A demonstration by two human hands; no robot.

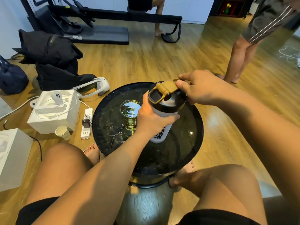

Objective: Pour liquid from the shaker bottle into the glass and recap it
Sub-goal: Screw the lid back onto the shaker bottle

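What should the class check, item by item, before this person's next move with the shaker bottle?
1. Glass holds yellowish liquid: ok.
2. Left hand grips the shaker bottle around its body, roughly upright: ok.
3. Right hand pinches the tan flip cap: ok.
4. Spout sealed: not ok; the flip cap looks lifted off the dark opening.
5. Table dry: not ok; splashes show near the glass.
6. Bottle base resting on the table: cannot tell.
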